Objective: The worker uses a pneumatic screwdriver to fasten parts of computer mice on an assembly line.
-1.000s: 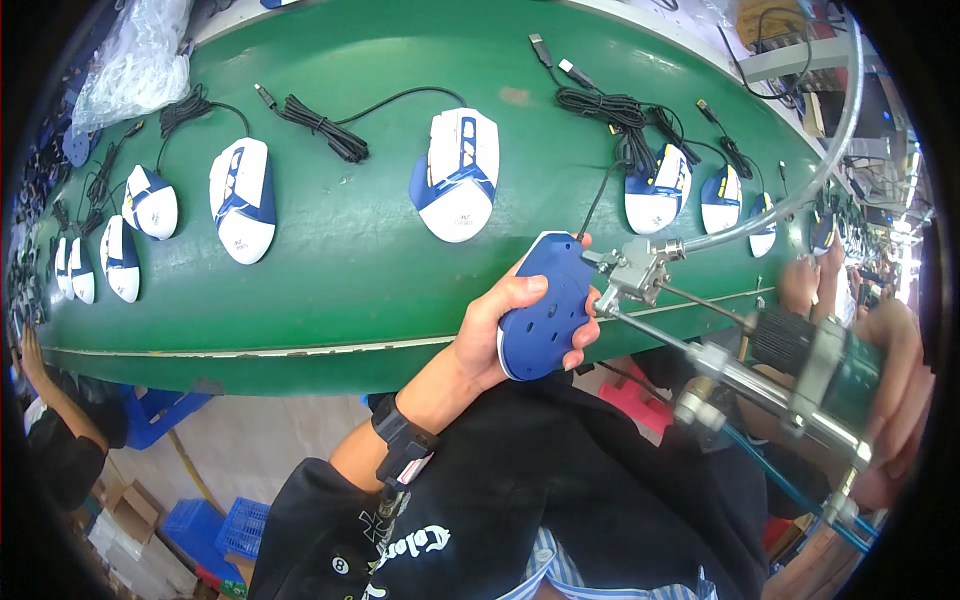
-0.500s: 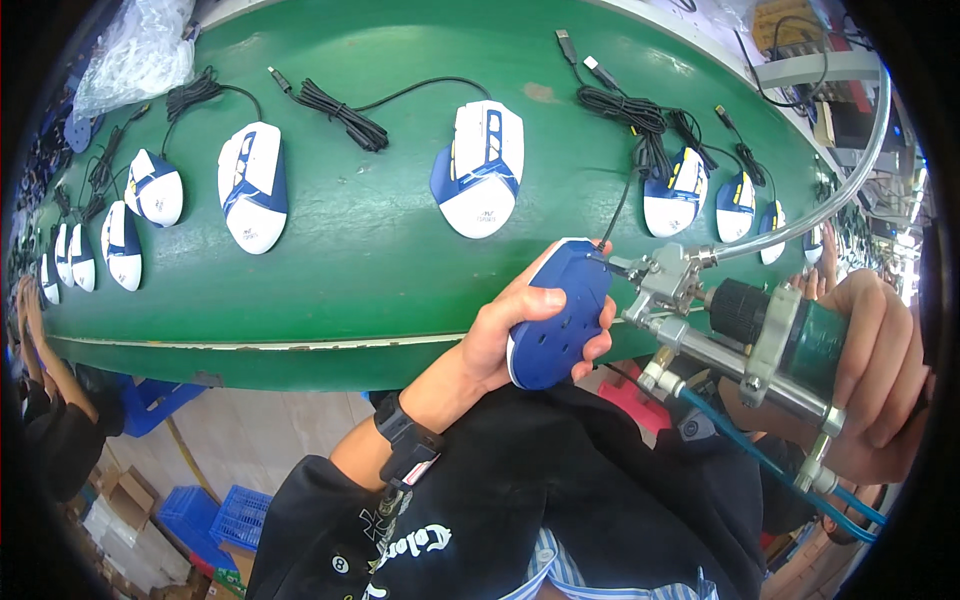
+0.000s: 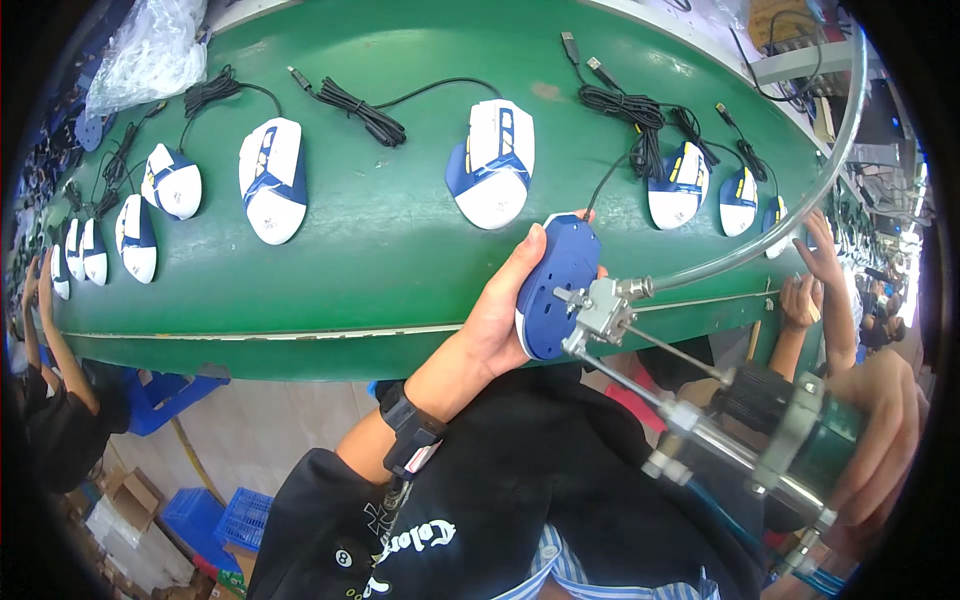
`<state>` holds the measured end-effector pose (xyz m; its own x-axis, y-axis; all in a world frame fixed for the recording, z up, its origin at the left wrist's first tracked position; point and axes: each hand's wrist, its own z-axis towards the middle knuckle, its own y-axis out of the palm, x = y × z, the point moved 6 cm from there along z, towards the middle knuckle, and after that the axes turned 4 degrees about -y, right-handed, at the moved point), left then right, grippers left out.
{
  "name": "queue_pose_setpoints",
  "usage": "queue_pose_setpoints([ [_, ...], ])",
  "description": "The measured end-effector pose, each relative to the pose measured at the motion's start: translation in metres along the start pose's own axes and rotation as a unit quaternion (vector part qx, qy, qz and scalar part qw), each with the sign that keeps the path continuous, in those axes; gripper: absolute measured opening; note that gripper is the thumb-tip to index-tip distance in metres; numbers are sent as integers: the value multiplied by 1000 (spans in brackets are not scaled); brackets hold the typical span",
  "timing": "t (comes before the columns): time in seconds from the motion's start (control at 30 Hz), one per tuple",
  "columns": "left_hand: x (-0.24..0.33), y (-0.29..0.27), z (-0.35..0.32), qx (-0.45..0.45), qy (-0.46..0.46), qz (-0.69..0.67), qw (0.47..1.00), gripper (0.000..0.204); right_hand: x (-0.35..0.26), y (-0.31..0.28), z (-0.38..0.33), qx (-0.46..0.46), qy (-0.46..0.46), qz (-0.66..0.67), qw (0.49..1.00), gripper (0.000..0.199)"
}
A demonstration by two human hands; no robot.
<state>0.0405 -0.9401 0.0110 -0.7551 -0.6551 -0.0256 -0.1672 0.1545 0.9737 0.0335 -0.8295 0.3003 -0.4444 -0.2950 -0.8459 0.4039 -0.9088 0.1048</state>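
The left hand is clamped on an upturned mouse, blue underside up; right of that mouse, the right hand is wrapped round a tool. The tool's metal head overlaps the mouse's lower right part; whether they touch, I cannot tell. Beyond the mouse lies the green table. A loosening left grip might let the head skid and scratch the plastic; a tug from the hose might swing it off line

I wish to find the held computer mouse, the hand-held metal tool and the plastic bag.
Held computer mouse [image 3: 561, 264], head view: blue underside.
Hand-held metal tool [image 3: 757, 396], head view: black collar.
Clear plastic bag [image 3: 150, 60], head view: crumpled middle.
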Motion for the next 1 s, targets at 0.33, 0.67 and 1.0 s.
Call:
queue_pose_setpoints([
  [0.33,-1,10,2,-29,-5,27,999,59,23,-12,-18,-10,-27,31,999,16],
  [0.67,2,3,-4,31,-23,61,997,61,23,-3,-45,138,63,-173,973,29],
  [1.0,8,8,-9,-43,-1,43,998,64,17,4,-17,-11,-219,149,964,30],
])
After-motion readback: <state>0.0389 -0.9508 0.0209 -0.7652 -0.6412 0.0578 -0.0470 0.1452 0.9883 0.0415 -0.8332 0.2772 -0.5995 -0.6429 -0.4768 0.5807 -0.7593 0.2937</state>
